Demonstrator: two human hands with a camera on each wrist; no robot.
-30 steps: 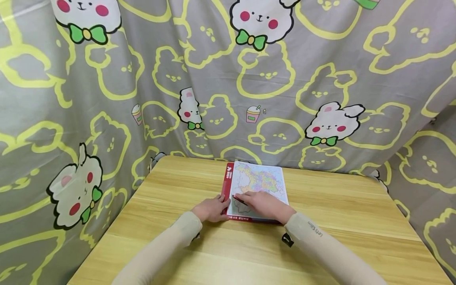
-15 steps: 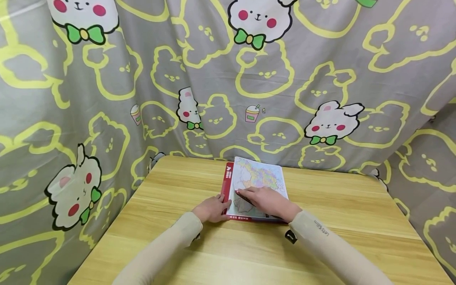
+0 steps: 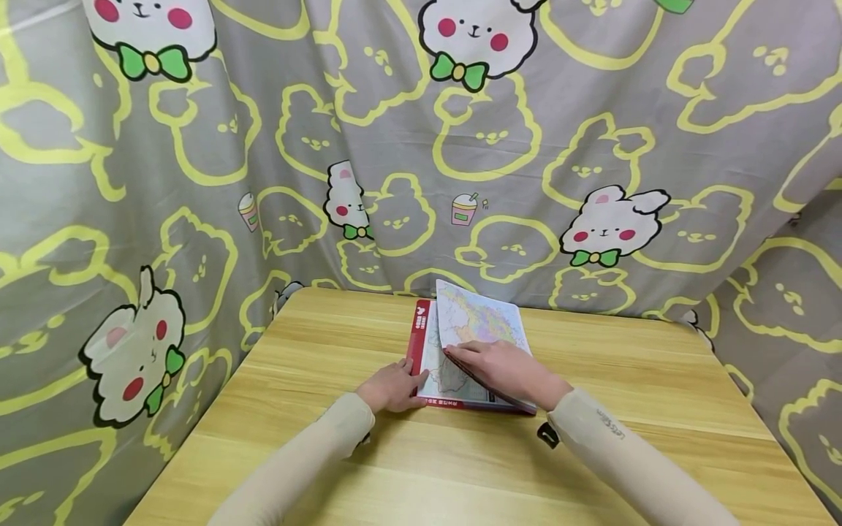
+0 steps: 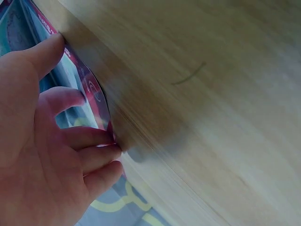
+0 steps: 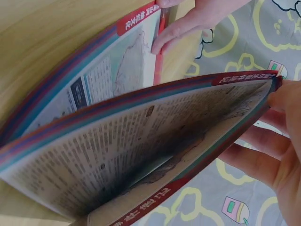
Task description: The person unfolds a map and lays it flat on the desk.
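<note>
A printed map in several folded leaves, with red borders, lies at the back of the table. The right hand pinches the left edge of the upper leaves and holds them tilted up. In the right wrist view that hand has its thumb at the corner, with fingers beneath the raised leaves. Under them shows the lower leaf, flat on the table. The left hand rests on its red left edge near the front corner. In the left wrist view the fingers of the left hand are loosely bent along that edge.
The wooden table stretches around the map on all sides. A grey curtain with yellow outlines and rabbit faces hangs behind the table and along its sides.
The right hand has moved rightward, lifting the upper leaves from nearly flat to tilted, uncovering more of the lower leaf. The left hand has stayed in place.
</note>
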